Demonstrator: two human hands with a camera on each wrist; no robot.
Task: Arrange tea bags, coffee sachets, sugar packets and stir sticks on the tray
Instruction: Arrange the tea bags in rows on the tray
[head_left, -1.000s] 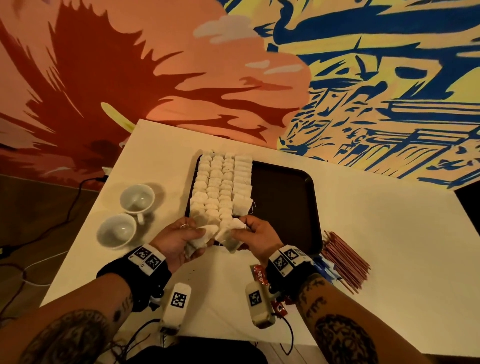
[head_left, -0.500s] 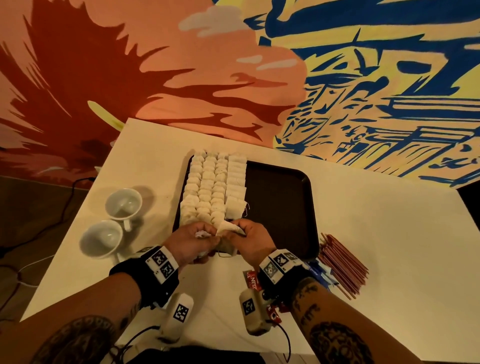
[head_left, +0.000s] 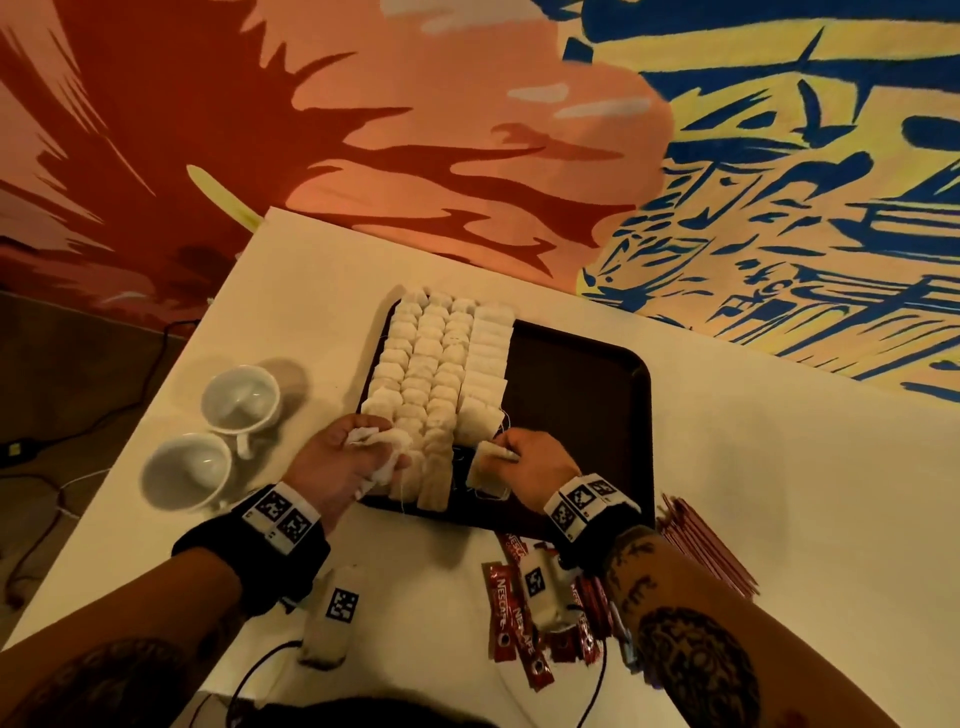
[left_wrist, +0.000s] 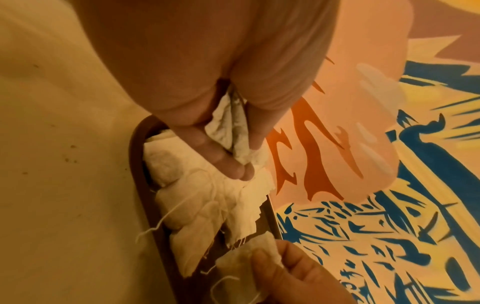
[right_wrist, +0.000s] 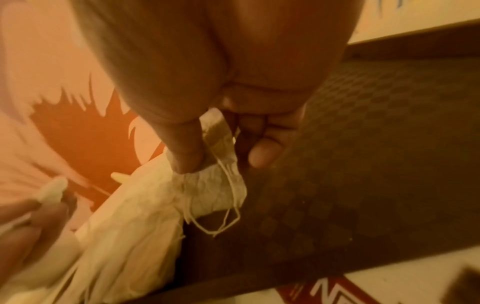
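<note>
Pinching a pale paper tea bag (head_left: 488, 462) over the dark rectangular plastic tray (head_left: 582, 395), the right hand (head_left: 535, 467) sits nearest the unfinished fourth column at 12 o'clock, while the left hand (head_left: 337, 462) clutches crumpled bags (left_wrist: 228, 131).

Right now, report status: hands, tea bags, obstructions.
Left hand grips bunched tea bags. Right hand pinches one tea bag over tray. Rows fill tray's left side; nothing blocking.
</note>
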